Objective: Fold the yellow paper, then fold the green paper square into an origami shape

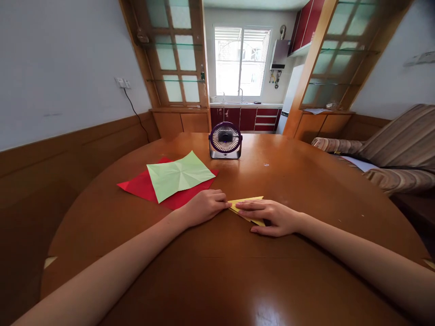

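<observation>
The glossy table (224,280) could let paper skid under uneven pressure. The red sheet (139,185), partly under the green sheet (180,172), lies just beside the left hand (206,207); a careless sweep might crumple it. The left fingers curl at the tip of the yellow paper (253,198), pinching or pressing, I cannot tell; the right hand (277,217) lies open over it. Shifting layers could skew its creases.

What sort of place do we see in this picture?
Probably a home dining area opening onto a kitchen: a rounded wooden table in front, with red cabinets and a faucet beyond it.
</observation>
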A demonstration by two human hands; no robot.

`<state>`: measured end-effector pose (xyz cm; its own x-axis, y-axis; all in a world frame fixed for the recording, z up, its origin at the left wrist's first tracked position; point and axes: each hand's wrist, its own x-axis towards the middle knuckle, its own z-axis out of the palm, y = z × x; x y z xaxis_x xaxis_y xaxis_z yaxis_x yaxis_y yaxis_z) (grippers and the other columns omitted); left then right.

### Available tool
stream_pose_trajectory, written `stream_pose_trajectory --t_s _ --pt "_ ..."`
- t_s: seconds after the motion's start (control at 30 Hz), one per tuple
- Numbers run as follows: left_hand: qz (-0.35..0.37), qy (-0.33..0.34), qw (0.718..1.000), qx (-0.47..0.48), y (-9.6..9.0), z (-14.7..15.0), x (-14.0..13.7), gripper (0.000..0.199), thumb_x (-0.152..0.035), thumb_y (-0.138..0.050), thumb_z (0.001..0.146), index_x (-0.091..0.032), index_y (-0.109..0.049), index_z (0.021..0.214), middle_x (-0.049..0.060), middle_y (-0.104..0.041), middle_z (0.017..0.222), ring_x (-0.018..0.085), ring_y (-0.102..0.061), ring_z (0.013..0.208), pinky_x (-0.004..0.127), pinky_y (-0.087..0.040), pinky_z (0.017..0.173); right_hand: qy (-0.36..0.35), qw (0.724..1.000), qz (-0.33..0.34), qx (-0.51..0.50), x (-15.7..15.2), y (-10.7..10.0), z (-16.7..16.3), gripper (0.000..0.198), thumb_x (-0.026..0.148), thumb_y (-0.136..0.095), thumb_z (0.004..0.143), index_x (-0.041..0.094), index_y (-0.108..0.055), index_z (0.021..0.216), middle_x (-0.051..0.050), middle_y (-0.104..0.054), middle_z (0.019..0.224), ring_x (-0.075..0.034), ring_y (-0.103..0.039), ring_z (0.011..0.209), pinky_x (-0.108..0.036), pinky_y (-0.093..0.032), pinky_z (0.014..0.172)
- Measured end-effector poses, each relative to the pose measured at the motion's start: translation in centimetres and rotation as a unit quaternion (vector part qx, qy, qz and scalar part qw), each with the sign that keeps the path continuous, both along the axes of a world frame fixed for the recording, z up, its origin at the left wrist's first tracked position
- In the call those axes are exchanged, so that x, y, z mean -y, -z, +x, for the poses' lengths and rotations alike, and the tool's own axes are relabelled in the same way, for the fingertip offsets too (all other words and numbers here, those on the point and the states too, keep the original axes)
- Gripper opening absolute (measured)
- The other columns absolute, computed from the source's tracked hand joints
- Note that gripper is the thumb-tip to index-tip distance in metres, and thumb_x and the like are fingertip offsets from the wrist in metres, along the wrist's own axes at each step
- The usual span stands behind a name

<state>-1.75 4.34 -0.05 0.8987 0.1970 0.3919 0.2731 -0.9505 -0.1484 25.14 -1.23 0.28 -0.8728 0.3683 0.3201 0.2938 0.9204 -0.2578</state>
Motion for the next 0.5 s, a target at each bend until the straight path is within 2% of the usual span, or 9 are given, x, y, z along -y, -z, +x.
stream_pose_trajectory --t_s 0.23,0.5 --pt "0.080 -0.018 0.996 -0.046 0.21 0.09 0.09 0.033 -0.020 -0.034 0.102 -0.015 -0.066 0.098 0.005 -0.064 0.080 0.014 -0.058 0.072 0.026 -0.043 0.064 0.002 0.994 -0.080 -0.073 -0.06 0.13 0.54 0.040 0.024 -0.055 0.093 0.020 -0.055 0.134 -0.013 -0.057 0.136 -0.021 -0.053 0.127 -0.039 -0.044 0.107" --pt "0.144 -0.012 0.988 -0.056 0.38 0.04 0.48 0.029 -0.015 -0.034 0.101 -0.013 -0.063 0.102 0.005 -0.062 0.080 0.014 -0.058 0.069 0.025 -0.044 0.056 -0.025 0.993 -0.085 -0.072 -0.23 0.44 0.61 0.040 0.020 -0.055 0.093 0.015 -0.057 0.132 -0.015 -0.056 0.136 -0.023 -0.049 0.131 -0.040 -0.044 0.108"
